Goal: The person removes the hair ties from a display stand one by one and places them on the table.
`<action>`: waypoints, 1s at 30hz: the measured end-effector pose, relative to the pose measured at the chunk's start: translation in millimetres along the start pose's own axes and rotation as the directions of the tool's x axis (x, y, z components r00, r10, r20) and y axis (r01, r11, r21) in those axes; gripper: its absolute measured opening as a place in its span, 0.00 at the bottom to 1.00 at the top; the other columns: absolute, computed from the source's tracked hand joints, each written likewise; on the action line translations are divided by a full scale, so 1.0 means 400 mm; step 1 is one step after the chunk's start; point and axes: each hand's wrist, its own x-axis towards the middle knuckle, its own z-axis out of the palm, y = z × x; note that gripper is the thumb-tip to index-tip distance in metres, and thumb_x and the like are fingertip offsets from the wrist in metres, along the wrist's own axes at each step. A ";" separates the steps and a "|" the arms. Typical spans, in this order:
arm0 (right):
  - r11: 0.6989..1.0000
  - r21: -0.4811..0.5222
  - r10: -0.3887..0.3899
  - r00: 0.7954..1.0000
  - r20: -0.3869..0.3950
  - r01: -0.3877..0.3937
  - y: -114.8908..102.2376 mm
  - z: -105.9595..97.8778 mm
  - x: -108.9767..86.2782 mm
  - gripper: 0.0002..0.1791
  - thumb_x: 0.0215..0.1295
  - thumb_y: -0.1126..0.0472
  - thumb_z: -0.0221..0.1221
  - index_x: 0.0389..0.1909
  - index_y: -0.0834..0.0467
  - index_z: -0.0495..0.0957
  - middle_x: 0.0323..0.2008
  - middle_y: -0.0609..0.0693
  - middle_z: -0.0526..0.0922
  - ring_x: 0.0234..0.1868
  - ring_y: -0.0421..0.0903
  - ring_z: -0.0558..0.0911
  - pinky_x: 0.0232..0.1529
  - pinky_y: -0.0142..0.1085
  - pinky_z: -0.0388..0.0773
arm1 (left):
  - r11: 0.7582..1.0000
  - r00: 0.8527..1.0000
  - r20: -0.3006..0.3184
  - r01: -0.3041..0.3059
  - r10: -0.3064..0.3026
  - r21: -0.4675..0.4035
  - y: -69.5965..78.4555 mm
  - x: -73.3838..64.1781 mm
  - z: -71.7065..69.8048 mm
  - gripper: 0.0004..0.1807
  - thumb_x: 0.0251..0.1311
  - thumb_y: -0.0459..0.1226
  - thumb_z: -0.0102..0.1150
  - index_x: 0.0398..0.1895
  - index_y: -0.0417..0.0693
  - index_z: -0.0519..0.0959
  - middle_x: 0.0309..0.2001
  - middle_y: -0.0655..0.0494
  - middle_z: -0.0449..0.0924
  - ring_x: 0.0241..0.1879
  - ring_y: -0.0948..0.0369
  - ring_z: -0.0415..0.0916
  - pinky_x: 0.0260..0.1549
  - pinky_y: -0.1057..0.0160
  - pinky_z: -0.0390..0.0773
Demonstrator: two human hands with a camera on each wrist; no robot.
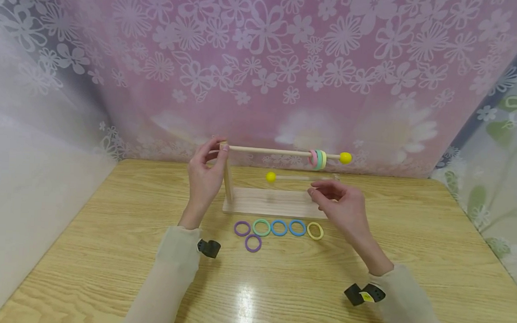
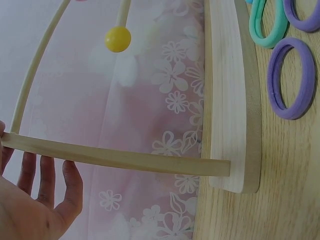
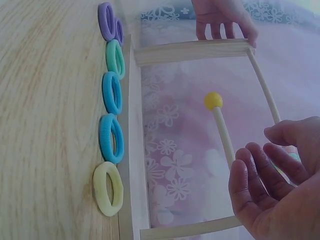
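Note:
A wooden stand [image 1: 269, 203] has an upper rod [image 1: 267, 151] and a lower rod [image 3: 223, 132], each ending in a yellow ball. My left hand [image 1: 206, 171] holds the top of the left post [image 2: 120, 157], thumb on the near side and fingers behind. On the upper rod hang a pink hair tie [image 1: 312, 159], a green hair tie [image 1: 318, 160] and a yellow hair tie [image 1: 324, 160], near the ball. My right hand [image 1: 347, 209] is near the right post, fingers loosely bent and thumb apart, holding nothing. It partly hides the post and base.
In front of the base lie a yellow hair tie [image 3: 101, 192], two blue hair ties [image 3: 106, 142], a green hair tie [image 3: 110, 59] and two purple hair ties [image 2: 272, 82] on the wooden table [image 1: 296, 288]. A flowered curtain [image 1: 262, 84] hangs behind.

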 end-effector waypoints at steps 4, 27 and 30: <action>1.000 -0.007 -0.006 1.000 -0.016 0.006 -0.004 -0.006 0.002 0.12 0.66 0.55 0.68 0.45 0.59 0.87 0.31 0.41 0.88 0.29 0.33 0.84 0.31 0.31 0.85 | 1.000 1.000 -0.003 0.003 -0.003 -0.006 -0.002 0.002 0.001 0.15 0.71 0.44 0.61 0.55 0.49 0.85 0.50 0.47 0.83 0.48 0.51 0.83 0.37 0.72 0.81; 0.996 0.006 -0.084 0.959 -0.270 0.089 -0.005 -0.004 0.024 0.07 0.63 0.58 0.70 0.41 0.55 0.90 0.28 0.31 0.87 0.32 0.28 0.83 0.30 0.20 0.79 | 1.000 1.000 -0.017 0.012 -0.012 -0.004 0.004 0.002 0.004 0.13 0.71 0.42 0.62 0.54 0.52 0.85 0.50 0.48 0.83 0.47 0.51 0.84 0.36 0.67 0.82; 0.989 0.006 -0.141 0.938 -0.318 0.150 0.000 0.002 0.033 0.08 0.62 0.63 0.70 0.41 0.55 0.90 0.32 0.43 0.90 0.31 0.27 0.84 0.29 0.20 0.79 | 1.000 1.000 -0.020 0.008 -0.008 0.005 0.006 0.001 0.002 0.13 0.70 0.43 0.62 0.54 0.53 0.85 0.49 0.50 0.84 0.47 0.54 0.84 0.38 0.62 0.84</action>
